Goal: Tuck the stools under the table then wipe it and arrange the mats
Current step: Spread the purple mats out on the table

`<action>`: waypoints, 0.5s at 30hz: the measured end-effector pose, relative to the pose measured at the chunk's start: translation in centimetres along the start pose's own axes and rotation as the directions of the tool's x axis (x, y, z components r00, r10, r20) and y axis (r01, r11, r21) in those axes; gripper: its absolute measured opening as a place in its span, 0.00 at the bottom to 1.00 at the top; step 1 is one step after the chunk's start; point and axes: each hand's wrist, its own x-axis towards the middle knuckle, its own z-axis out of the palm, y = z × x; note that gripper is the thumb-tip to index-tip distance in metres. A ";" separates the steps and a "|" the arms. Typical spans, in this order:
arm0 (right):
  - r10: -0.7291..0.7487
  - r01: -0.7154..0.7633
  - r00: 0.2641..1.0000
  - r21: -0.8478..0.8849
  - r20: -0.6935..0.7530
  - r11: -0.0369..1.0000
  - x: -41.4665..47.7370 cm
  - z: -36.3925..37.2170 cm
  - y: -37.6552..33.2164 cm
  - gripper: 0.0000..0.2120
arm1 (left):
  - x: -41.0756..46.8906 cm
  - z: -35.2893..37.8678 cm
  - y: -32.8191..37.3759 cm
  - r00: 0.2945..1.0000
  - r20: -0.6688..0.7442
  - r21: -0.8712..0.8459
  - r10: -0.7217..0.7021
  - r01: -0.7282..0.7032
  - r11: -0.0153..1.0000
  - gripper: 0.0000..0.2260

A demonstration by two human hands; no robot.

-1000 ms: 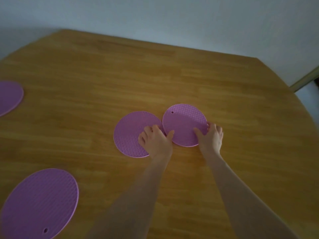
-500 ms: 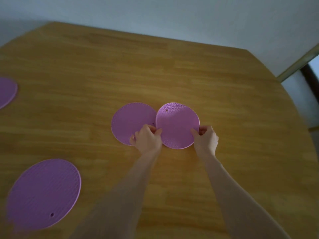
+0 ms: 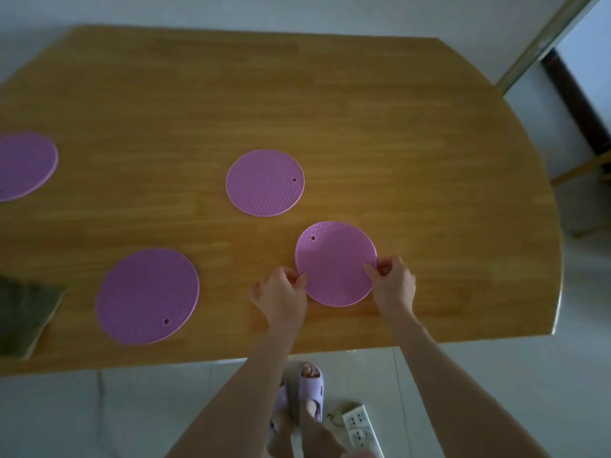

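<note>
Mats counted: four, all round, purple, with a textured face, all on the wooden table (image 3: pixel 429 153).

- Held mat (image 3: pixel 335 264): near-right part of the top, close to the near edge. One small hole, toward its far-left rim. Whether it lies flat or is raised off the wood, cannot tell.
- Centre mat (image 3: pixel 265 182): flat, just beyond the held one and apart from it. One hole, at its right rim.
- Near-left mat (image 3: pixel 147 296): flat, well left of the hands. One hole, at its near-right rim.
- Far-left mat (image 3: pixel 24 166): cut off by the frame edge; no hole shows.

Hands: two, bare.

- The left hand (image 3: pixel 281 292) pinches the held mat's left rim, with its thumb tip on top.
- The right hand (image 3: pixel 393 282) pinches the right rim, with its thumb over the edge and its fingers curled.

Other things:

- One dark green-grey cloth (image 3: pixel 23 312), crumpled at the near-left edge of the table, just beside the near-left mat.
- On the pale floor below the table edge, two lilac slippers (image 3: pixel 310 388) on the person's feet.
- One white power strip (image 3: pixel 358 424) just to their right.
</note>
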 end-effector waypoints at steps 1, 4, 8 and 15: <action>0.003 -0.003 1.000 -0.006 -0.005 1.000 -0.2 -0.2 0.2 0.07 | -0.4 0.1 -0.2 1.000 -0.006 0.010 0.012 -0.012 1.000 0.10; 0.002 -0.003 1.000 -0.015 -0.024 1.000 -0.5 -0.4 0.8 0.07 | -1.0 0.4 -0.4 1.000 0.004 0.023 0.028 -0.028 0.999 0.09; 0.013 -0.015 0.998 -0.034 -0.055 0.999 -0.2 -0.7 1.2 0.07 | -1.2 0.9 0.1 0.999 0.018 0.038 0.032 -0.033 0.999 0.08; 0.032 -0.044 0.996 -0.142 -0.079 0.989 0.1 0.0 -0.2 0.20 | -0.3 0.2 -0.1 0.999 0.032 0.077 -0.018 0.016 0.997 0.14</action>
